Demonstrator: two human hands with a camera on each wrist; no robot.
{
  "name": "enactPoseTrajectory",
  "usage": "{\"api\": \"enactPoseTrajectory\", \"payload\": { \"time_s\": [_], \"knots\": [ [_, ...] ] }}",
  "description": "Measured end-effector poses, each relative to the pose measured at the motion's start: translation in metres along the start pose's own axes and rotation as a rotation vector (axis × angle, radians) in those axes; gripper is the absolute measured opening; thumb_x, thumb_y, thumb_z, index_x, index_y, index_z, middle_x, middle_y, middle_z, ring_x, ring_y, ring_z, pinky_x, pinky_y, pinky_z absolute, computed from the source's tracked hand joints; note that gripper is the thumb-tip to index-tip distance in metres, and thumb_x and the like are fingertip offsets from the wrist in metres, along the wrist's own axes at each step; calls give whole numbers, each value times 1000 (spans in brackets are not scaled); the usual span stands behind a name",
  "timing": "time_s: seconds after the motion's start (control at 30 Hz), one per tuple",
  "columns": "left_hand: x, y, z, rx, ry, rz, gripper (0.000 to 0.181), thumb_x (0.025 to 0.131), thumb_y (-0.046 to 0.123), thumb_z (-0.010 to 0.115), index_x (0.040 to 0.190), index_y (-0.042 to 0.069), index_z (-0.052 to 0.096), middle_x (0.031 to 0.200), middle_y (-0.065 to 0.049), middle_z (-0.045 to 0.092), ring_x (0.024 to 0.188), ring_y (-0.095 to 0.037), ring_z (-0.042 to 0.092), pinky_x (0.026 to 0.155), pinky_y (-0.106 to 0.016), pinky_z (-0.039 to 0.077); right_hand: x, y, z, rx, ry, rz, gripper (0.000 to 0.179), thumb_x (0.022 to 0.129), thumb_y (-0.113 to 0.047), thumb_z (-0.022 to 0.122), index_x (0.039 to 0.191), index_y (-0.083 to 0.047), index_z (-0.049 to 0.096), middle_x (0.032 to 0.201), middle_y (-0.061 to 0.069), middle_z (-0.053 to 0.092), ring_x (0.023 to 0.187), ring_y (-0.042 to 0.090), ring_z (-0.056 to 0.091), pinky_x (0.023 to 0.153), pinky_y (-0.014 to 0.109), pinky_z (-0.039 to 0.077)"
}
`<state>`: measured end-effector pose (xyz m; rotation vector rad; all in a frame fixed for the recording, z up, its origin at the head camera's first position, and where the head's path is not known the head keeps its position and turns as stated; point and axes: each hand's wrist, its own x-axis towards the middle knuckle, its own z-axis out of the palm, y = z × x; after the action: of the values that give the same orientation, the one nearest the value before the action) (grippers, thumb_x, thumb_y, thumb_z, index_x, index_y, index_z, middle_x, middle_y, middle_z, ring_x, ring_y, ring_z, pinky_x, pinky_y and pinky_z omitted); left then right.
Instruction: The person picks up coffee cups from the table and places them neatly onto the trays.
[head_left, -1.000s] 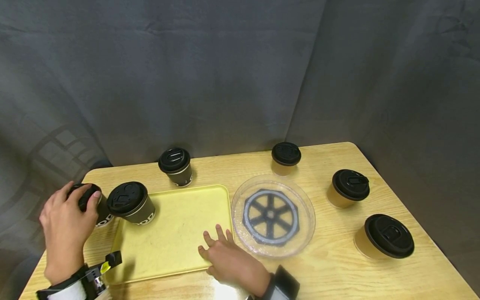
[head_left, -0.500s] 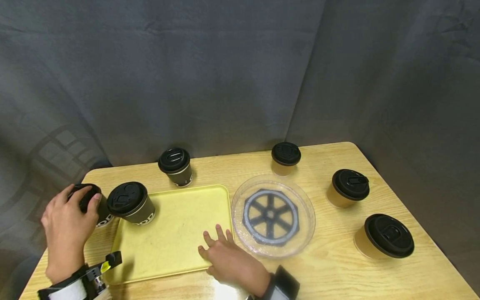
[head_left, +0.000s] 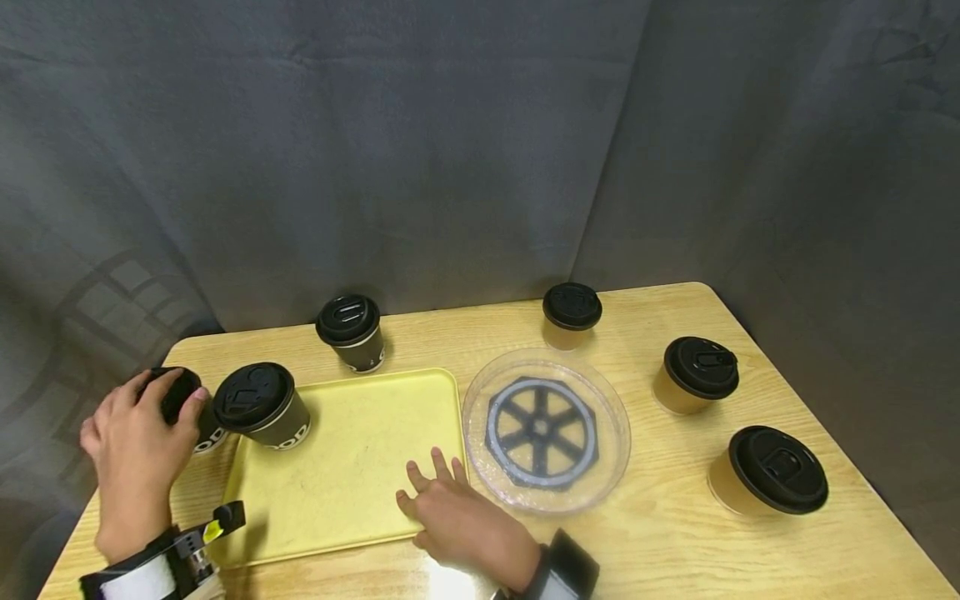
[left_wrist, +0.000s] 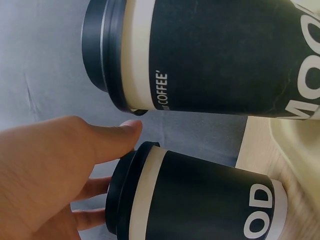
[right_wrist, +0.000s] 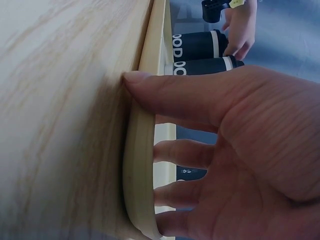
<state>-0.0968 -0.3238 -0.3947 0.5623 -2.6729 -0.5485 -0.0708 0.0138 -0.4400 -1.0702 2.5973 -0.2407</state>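
Observation:
My left hand (head_left: pixel 138 446) is at the black lid of a dark paper coffee cup (left_wrist: pixel 205 200) standing upright left of the yellow tray (head_left: pixel 345 467). Its fingers reach round the far side of the lid and its thumb lies along the near side, at the gap beside a second dark coffee cup (left_wrist: pixel 215 55). This second cup (head_left: pixel 258 404) stands at the tray's left back corner. My right hand (head_left: pixel 468 517) rests on the tray's right front corner, fingers straight and spread over the tray, thumb across its outer rim (right_wrist: pixel 140 165).
Behind the tray stands a small dark cup (head_left: pixel 352 333). A round clear plastic dish (head_left: pixel 547 429) with a spoked pattern sits right of the tray. Brown cups with black lids stand at the back (head_left: pixel 572 317), the right (head_left: pixel 693 377) and the right front (head_left: pixel 765 471). A grey curtain (head_left: pixel 450 167) hangs behind the table.
My left hand has shifted very slightly toward me and to the right, its thumb moving a little outward on the lid. The cups, the tray and my right hand stay put.

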Motion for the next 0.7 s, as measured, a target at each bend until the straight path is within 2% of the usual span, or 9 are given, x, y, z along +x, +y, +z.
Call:
{"api": "enactPoseTrajectory", "payload": {
  "time_s": [0.2, 0.5, 0.7],
  "knots": [
    [0, 2, 2, -38, 24, -6, 45, 97, 25, 58, 134, -1, 52, 143, -31, 40, 139, -51, 24, 109, -72, 3, -1, 0, 0, 4, -4, 1, 56, 86, -33, 69, 139, -28, 53, 156, 7, 36, 143, 44, 30, 114, 55, 33],
    [1, 2, 5, -26, 41, -62, 45, 95, 15, 60, 136, 0, 50, 145, -30, 38, 143, -47, 21, 107, -73, 23, -1, 0, -1, 15, 0, -3, 56, 85, -31, 70, 139, -28, 53, 156, 8, 37, 143, 45, 31, 113, 56, 34],
    [2, 1, 4, -20, 20, -73, 45, 95, 15, 59, 137, 1, 49, 146, -31, 36, 144, -48, 18, 108, -73, 23, -2, 0, -2, -5, -1, -6, 55, 86, -32, 70, 139, -28, 54, 156, 8, 37, 143, 45, 31, 114, 55, 34]
  ]
}}
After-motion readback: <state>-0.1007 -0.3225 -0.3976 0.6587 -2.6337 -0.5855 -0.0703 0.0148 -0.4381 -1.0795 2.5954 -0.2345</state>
